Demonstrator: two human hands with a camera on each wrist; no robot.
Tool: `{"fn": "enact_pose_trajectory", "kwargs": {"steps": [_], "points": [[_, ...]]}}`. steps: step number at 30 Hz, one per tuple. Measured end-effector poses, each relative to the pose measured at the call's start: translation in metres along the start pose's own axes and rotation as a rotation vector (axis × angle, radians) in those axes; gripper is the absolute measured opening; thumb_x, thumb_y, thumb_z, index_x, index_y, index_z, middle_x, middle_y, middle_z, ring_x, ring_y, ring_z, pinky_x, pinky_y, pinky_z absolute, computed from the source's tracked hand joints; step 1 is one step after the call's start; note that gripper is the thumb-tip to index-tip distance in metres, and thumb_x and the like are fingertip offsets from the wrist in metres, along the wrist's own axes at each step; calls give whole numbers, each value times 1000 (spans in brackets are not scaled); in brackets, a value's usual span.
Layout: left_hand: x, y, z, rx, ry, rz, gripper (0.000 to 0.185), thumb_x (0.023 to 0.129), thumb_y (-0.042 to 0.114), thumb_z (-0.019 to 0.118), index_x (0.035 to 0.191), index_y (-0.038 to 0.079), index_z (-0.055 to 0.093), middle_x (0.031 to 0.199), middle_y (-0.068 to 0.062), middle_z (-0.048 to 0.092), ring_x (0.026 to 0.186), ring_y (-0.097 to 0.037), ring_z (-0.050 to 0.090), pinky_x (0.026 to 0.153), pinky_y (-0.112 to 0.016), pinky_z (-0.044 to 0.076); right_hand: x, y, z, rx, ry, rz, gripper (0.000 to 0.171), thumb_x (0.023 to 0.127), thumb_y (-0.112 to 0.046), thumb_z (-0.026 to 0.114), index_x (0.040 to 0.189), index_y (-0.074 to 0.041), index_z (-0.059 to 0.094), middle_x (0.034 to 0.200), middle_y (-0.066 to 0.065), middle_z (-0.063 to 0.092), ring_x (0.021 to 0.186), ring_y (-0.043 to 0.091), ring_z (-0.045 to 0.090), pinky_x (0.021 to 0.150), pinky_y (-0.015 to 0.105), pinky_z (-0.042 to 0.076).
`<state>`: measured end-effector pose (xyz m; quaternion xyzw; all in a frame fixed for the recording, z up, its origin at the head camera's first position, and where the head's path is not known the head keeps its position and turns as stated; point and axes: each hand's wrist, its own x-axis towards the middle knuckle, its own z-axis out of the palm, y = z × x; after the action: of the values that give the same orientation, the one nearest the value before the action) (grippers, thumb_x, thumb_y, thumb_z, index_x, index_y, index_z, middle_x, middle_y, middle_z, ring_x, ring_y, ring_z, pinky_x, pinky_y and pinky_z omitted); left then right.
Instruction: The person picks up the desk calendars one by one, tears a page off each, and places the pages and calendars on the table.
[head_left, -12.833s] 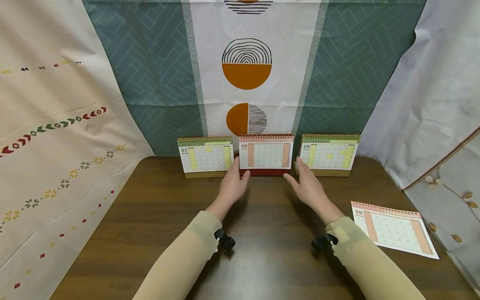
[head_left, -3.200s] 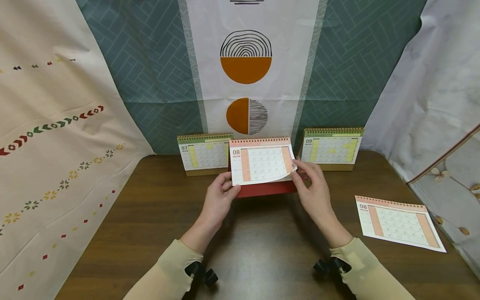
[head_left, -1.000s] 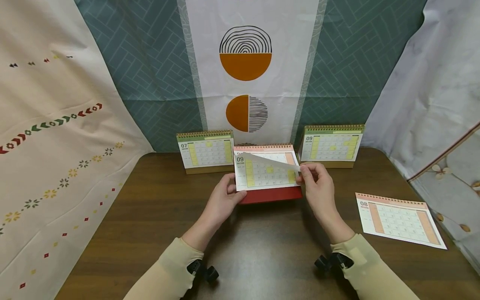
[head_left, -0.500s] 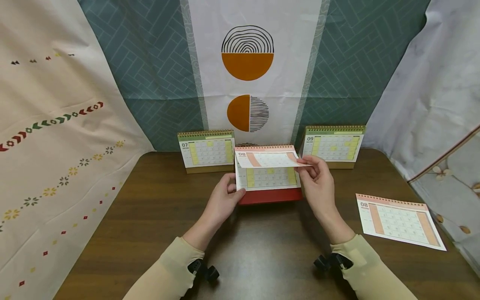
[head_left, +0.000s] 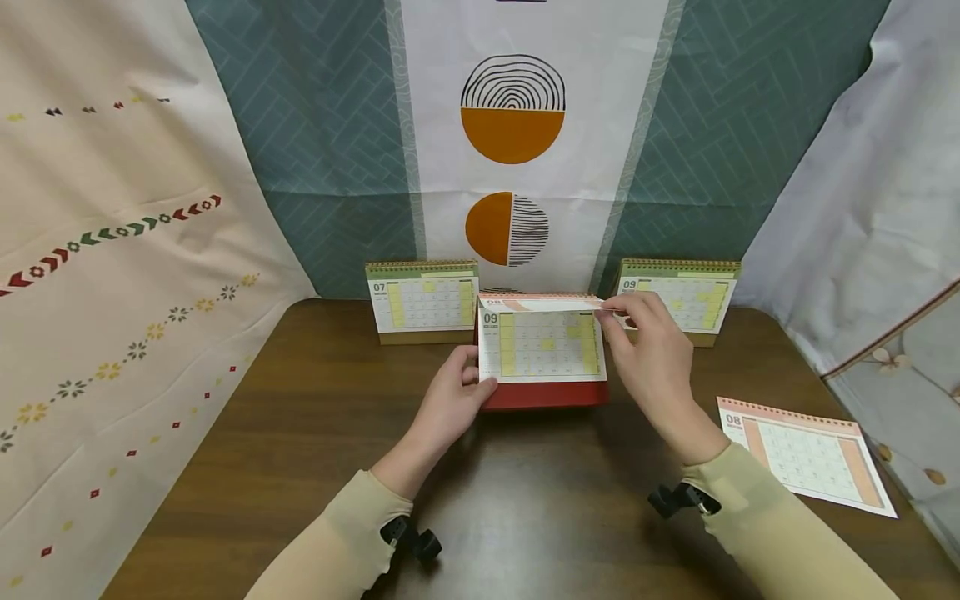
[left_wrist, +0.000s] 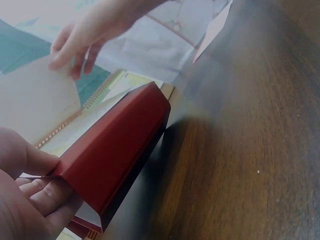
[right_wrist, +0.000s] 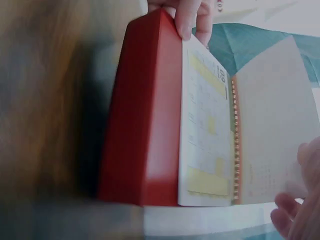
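Observation:
A desk calendar with a red stand is at the middle of the table, its 09 page with yellow columns facing me. My left hand grips its lower left corner, thumb on the front and fingers behind; the left wrist view shows the thumb on the red stand. At the right, my right hand pinches the free edge of the 08 page, which is raised toward the spiral binding. In the right wrist view the pale back of that page stands up from the rings.
Behind on the left stands a green-topped 07 calendar. A green-topped 09 calendar stands at the back right, partly covered by my right hand. A loose pink-topped 08 sheet lies at the table's right. Patterned curtains surround the table.
At first both hands were open beside the calendar. It has come nearer, gripped by my left hand. My right hand has lifted the 08 page upward, uncovering the 09 page.

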<state>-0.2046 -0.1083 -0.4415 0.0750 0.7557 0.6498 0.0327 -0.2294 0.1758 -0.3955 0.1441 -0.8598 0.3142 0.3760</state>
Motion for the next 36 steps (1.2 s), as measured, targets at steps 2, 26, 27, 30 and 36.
{"fn": "enact_pose_trajectory", "kwargs": {"steps": [2,26,27,30,36], "points": [[0,1,0,9,-1,-3,40,106,-2,68,143,5,55,110,-14,81,93,-22,75,78,-32,54,6,0,-3,-94,10,-55,14,101,-21,84,109,-10,80,114,10,76,98,34,67,66,51,52],[0,-3,-5,58,9,24,39,106,0,69,143,5,56,105,-11,81,87,-21,75,75,-33,55,73,-62,12,-151,-102,-388,23,99,-24,87,116,-10,82,109,9,81,95,32,74,77,47,58],[0,-4,-5,59,8,27,39,106,0,69,142,5,56,105,-11,81,86,-21,74,75,-33,55,75,-65,13,-145,-100,-400,23,99,-25,87,117,-10,82,109,8,82,95,32,74,76,46,58],[0,-4,-3,53,1,32,38,106,1,69,142,4,56,105,-11,81,85,-19,74,75,-32,55,79,-72,17,-137,-93,-419,24,101,-28,85,116,-10,82,107,7,82,92,31,74,71,45,58],[-1,-2,-3,38,-4,34,39,106,0,68,143,6,56,104,-11,80,86,-18,74,75,-31,54,85,-82,22,-116,-128,-401,23,102,-31,83,116,-12,83,107,5,82,89,29,75,65,44,57]]}}
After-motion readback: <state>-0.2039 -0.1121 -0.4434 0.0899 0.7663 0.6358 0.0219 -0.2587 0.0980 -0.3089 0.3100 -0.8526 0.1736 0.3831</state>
